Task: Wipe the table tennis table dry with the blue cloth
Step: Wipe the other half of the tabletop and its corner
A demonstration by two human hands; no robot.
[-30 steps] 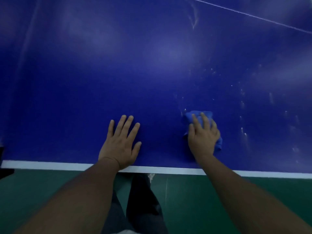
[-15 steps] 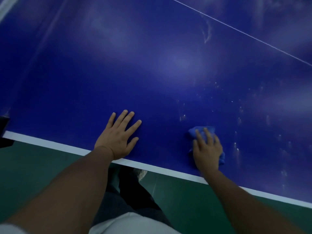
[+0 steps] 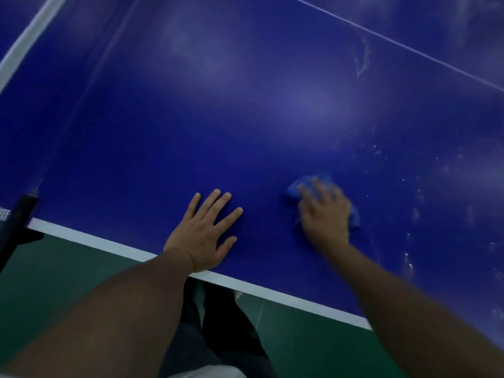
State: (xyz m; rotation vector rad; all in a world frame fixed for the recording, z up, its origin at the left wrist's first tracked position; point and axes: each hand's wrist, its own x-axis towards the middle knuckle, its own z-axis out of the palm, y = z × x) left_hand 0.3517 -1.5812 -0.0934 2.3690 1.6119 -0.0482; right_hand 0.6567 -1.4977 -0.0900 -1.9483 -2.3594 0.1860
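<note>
A green floor [image 3: 68, 282] filled the lower part of the view. The person's dark trousers [image 3: 218, 336] stood over it at centre, and a strip of white garment [image 3: 207, 373] showed at the very bottom edge. At far left stood a black net post [image 3: 19, 222]. A white net band [image 3: 27, 39] ran diagonally across the upper left corner.

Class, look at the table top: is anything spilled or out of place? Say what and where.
Pale droplets speckle the table right of the blue cloth under the right hand: that patch looks wet and unwiped.
</note>
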